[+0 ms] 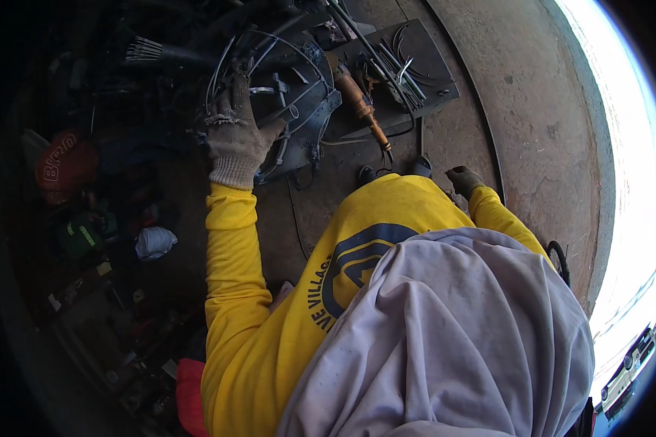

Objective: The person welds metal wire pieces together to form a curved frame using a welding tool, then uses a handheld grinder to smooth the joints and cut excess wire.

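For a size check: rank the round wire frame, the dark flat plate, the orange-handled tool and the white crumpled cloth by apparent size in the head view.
1. Round wire frame under the left hand, and the dark flat plate: too alike to rank.
2. Orange-handled tool.
3. White crumpled cloth, though fisheye bending makes this last pair unsure.

A dark flat metal plate (415,65) lies on the concrete floor (532,124), with a loose bundle of thin bent rods (401,69) on top of it. An orange-handled tool (362,108) lies slanting beside the plate's near edge — a dark cable trails from its tip. Off in the shadowed clutter to the left sit a red cap (65,164), a green object (80,234) and a crumpled pale cloth (154,242) — all well apart from the plate.
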Demonstrator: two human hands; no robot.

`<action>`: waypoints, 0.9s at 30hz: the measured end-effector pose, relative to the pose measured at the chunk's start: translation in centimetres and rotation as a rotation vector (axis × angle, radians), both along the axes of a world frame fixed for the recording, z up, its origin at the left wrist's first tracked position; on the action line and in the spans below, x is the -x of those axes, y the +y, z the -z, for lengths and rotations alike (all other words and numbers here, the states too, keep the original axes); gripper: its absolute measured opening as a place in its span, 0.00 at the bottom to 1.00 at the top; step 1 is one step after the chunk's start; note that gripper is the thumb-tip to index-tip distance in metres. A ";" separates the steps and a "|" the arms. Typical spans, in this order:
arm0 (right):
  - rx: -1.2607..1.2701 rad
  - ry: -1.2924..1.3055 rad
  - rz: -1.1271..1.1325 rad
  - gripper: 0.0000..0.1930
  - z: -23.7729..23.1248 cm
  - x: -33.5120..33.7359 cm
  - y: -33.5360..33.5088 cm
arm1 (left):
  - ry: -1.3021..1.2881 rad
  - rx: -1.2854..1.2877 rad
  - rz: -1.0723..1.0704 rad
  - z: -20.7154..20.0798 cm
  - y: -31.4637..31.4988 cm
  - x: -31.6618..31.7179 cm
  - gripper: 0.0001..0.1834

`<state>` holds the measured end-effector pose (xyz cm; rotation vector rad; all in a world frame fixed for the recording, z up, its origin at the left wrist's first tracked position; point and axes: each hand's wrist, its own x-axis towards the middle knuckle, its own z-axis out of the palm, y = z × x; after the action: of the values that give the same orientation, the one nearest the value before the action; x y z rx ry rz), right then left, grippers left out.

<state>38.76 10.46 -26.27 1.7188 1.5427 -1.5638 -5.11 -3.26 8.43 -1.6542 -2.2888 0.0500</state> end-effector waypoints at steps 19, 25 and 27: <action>-0.027 0.051 -0.382 0.29 4.0 4.0 0.6 | 0.121 0.006 -0.002 -1.7 -0.6 -3.6 0.47; 0.031 0.077 -0.347 0.31 2.3 9.6 1.6 | 0.172 -0.010 0.036 -1.1 2.2 -3.3 0.47; -0.053 0.097 -0.376 0.30 3.1 9.9 1.5 | 0.213 0.082 0.086 0.7 7.7 -1.4 0.46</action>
<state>28.83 11.94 -29.41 1.2945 1.8416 -1.4379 -3.75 4.39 7.71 -1.6964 -2.0813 0.2902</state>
